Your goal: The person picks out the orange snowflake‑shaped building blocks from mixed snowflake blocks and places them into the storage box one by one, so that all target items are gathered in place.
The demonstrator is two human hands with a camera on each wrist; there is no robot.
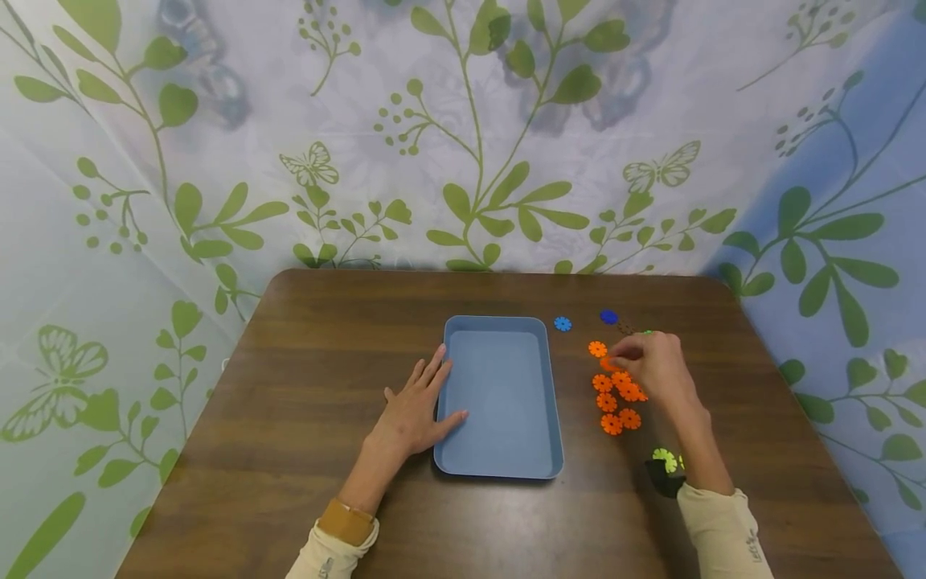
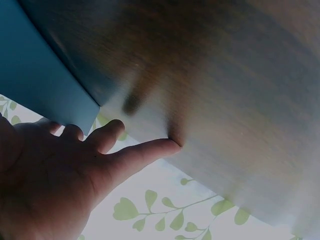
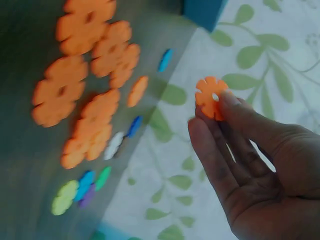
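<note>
My right hand [image 1: 658,374] pinches an orange flower-shaped plastic disc [image 3: 205,96] between thumb and fingers, a small hole at the disc's centre. Below it on the table, several more orange discs [image 1: 606,402] lie in a loose cluster, some overlapping. A blue-grey rectangular tray [image 1: 499,402] with nothing in it sits to the left of them. Along the tray's left side lies my left hand [image 1: 408,414], fingers extended at the rim and the thumb reaching over it. The left wrist view shows this hand's palm and straight fingers beside the tray wall [image 2: 40,65].
Beyond the orange cluster lie a light blue disc [image 1: 562,323], a dark blue disc [image 1: 609,317] and a brown disc [image 1: 625,328]. Yellow-green discs [image 1: 664,459] are near my right forearm, by a black item [image 1: 661,481]. A leaf-patterned curtain [image 1: 506,145] hangs behind the wooden table [image 1: 347,322].
</note>
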